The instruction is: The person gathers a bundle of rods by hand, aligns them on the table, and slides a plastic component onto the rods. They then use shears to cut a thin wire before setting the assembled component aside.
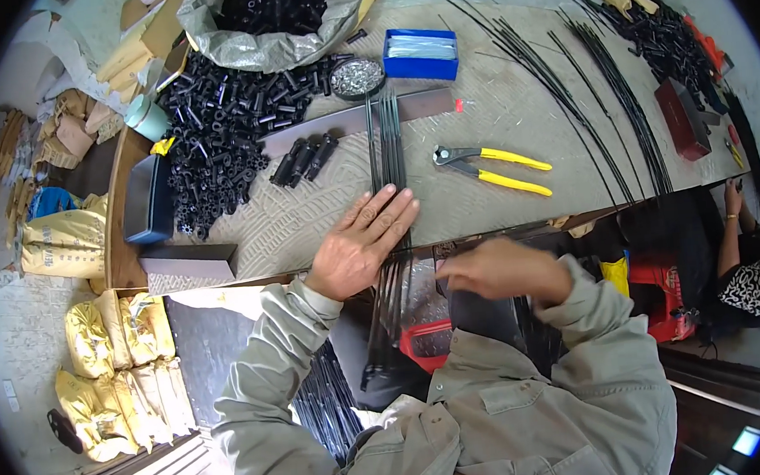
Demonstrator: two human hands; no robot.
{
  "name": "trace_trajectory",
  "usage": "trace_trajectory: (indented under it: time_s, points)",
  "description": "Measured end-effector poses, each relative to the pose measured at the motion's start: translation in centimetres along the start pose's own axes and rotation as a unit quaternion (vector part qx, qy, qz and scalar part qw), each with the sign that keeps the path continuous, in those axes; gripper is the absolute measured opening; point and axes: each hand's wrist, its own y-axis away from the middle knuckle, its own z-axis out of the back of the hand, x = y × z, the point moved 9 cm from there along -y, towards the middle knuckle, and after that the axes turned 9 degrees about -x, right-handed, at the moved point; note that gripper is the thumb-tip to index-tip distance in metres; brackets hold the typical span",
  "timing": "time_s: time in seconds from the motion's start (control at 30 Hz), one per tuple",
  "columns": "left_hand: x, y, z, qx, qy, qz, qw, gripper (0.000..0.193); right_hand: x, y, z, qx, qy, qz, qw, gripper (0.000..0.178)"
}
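My left hand (356, 250) lies flat with its fingers stretched out, pressing on a bundle of thin black rods (388, 152). These rods lie across a long grey metal bar (318, 130), and their near ends stick out past the table's front edge above my lap. My right hand (509, 270) is over my lap, close to that edge; it is smeared by motion, so its fingers cannot be read. To the right of the bundle rest end-cutting pincers (491, 168) with yellow handles. Several short black tubes (303, 160) sit left of the rods.
A heap of black tubular parts (211, 135) covers the table's left side, below a sack (267, 54) of more. A blue box (420, 56) of thin pieces and a round dish (357, 78) stand behind. More rods (556, 90) lie right. Another person's arm (730, 228) shows at far right.
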Motion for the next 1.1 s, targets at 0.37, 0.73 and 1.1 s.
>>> trace_trajectory:
  time_s: [0.37, 0.73, 1.1]
  points:
    - [0.8, -0.4, 0.7, -0.016, -0.020, 0.069, 0.997, 0.070, -6.4, -17.3, 13.9, -0.319, 0.227, 0.084, 0.916, 0.027]
    - [1.0, -0.3, 1.3, -0.024, 0.043, 0.081, 0.996, 0.080, -14.0, -16.0, 19.2, -0.425, -0.223, -0.118, 0.870, 0.028]
    - [0.9, -0.6, 0.2, 0.004, 0.017, 0.067, 0.998, 0.070, -19.0, -18.8, 19.6, -0.207, 0.233, -0.087, 0.946, 0.011]
